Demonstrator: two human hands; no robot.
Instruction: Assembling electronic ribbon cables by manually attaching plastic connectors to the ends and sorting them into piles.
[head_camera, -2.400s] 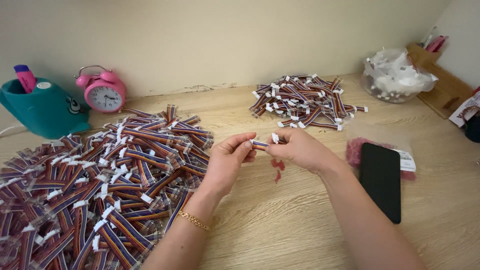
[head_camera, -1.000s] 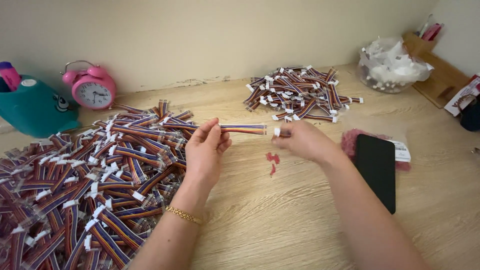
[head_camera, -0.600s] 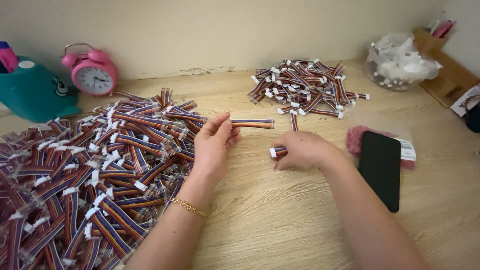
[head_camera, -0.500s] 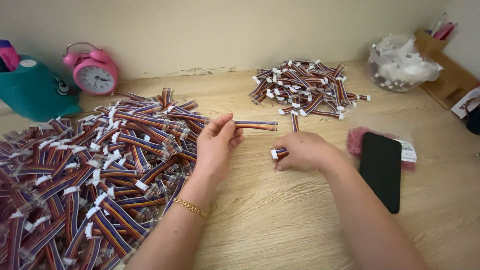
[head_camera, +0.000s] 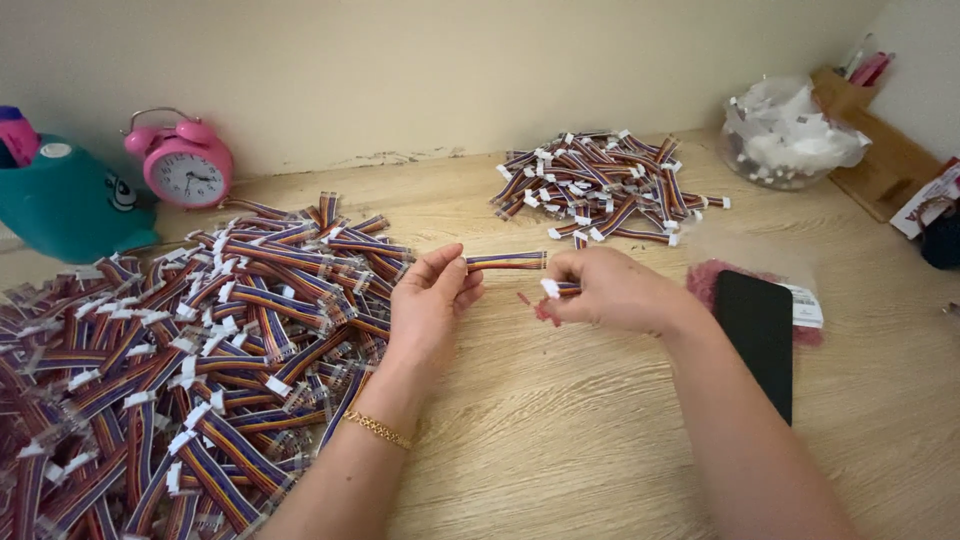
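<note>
Much of the big heap of striped ribbon cables (head_camera: 190, 360) runs off the left and bottom edges, so its full extent cannot be told, and the teal container (head_camera: 62, 205) at far left is cut by the frame too. What fills the clear bowl (head_camera: 790, 140) at the back right is hard to make out beyond crumpled white plastic. A pale wooden tabletop (head_camera: 560, 440) carries everything and meets a plain cream wall, where a pink alarm clock (head_camera: 185, 165) stands. A smaller pile of cables (head_camera: 600, 185) lies near the wall. The left hand (head_camera: 430, 305) pinches one end of a short ribbon cable (head_camera: 507, 261) between thumb and fingertips, holding it level just above the table. The right hand (head_camera: 610, 290), fingers curled closed, grips a white connector piece (head_camera: 551, 288) just below that cable's free end. A black phone (head_camera: 757, 335) lies beside the right wrist on a clear packet (head_camera: 803, 305) with a white label and reddish contents.
</note>
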